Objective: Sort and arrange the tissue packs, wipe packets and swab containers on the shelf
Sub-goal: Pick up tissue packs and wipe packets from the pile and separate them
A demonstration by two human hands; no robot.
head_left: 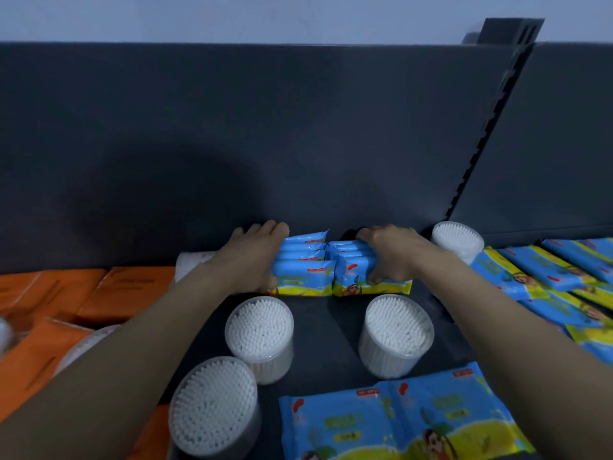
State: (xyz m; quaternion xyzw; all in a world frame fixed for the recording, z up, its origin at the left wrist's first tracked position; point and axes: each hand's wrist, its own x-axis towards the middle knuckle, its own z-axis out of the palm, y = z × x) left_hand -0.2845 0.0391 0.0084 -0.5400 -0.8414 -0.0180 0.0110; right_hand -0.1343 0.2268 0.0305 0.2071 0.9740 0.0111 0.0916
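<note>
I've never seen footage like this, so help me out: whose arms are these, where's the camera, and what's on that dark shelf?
No machine here: a person wears one camera on the head, looking down at their own arms. The left hand and right hand grip a block of upright wipe packets from either end, near the back panel. On the dark shelf stand round swab containers; orange tissue packs lie at left, loose wipe packets at right and in front.

blue-and-yellow wipe packets (pixel 335 270), orange tissue packs (pixel 132 293), white swab containers (pixel 260 330), dark grey shelf (pixel 325 343).
</note>
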